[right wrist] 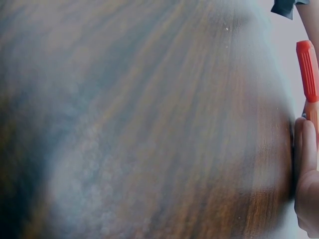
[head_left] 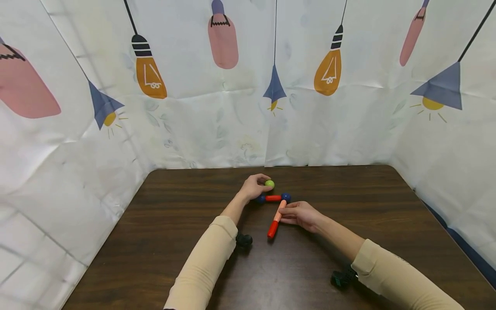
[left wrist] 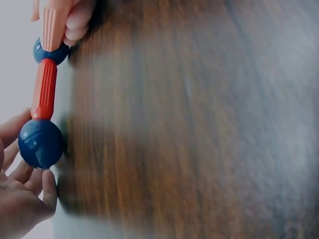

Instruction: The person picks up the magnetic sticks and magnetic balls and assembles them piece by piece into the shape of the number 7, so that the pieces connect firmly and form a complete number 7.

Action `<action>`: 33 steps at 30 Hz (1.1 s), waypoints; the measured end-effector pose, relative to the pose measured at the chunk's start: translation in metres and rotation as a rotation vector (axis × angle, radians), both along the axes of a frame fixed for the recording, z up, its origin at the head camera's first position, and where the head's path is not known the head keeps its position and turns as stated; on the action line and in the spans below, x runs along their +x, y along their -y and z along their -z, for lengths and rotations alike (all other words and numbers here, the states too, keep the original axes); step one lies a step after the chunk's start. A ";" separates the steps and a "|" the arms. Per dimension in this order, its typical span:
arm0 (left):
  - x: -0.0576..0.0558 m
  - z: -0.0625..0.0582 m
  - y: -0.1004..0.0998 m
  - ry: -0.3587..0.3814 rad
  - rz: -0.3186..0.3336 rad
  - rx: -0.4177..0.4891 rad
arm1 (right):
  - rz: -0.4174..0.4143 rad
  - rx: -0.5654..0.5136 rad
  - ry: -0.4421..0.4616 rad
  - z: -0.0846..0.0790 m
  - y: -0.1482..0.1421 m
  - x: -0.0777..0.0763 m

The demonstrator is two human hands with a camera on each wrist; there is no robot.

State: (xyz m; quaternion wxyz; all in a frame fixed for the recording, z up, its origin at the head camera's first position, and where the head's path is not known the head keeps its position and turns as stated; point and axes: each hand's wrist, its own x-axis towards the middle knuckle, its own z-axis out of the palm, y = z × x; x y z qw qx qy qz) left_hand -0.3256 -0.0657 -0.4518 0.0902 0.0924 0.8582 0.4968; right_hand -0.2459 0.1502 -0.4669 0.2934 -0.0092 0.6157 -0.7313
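Note:
In the head view my left hand (head_left: 254, 187) pinches a small lime-green ball (head_left: 269, 184) between thumb and fingers. Just below it lies a red rod (head_left: 273, 198) with a dark blue ball (head_left: 260, 199) at its left end and another blue ball (head_left: 286, 197) at its right end. My right hand (head_left: 302, 215) pinches a salmon-coloured rod (head_left: 280, 210), whose upper end meets the right blue ball. A second red rod (head_left: 273, 230) continues from its lower end, slanting toward me. The left wrist view shows the near blue ball (left wrist: 42, 144) by my left fingers; the green ball is hidden there.
The pieces are on a dark brown wooden table (head_left: 186, 241). A dark wrist-worn device (head_left: 244, 240) shows beside the left sleeve, another (head_left: 342, 277) beside the right sleeve. A white curtain (head_left: 186, 129) with printed lamps hangs behind the table.

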 end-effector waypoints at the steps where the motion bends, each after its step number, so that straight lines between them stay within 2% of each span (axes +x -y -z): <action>1: 0.000 0.000 0.001 0.003 -0.002 0.005 | 0.000 0.002 -0.002 0.000 0.000 0.000; 13: 0.004 -0.004 0.017 0.009 0.010 0.016 | 0.009 0.012 0.002 -0.001 0.001 -0.001; 26: 0.012 -0.002 0.031 0.020 -0.015 0.059 | 0.027 0.041 0.018 -0.001 0.001 -0.001; 33: 0.017 -0.005 0.037 0.017 -0.030 0.081 | 0.014 0.027 0.008 -0.001 0.001 -0.001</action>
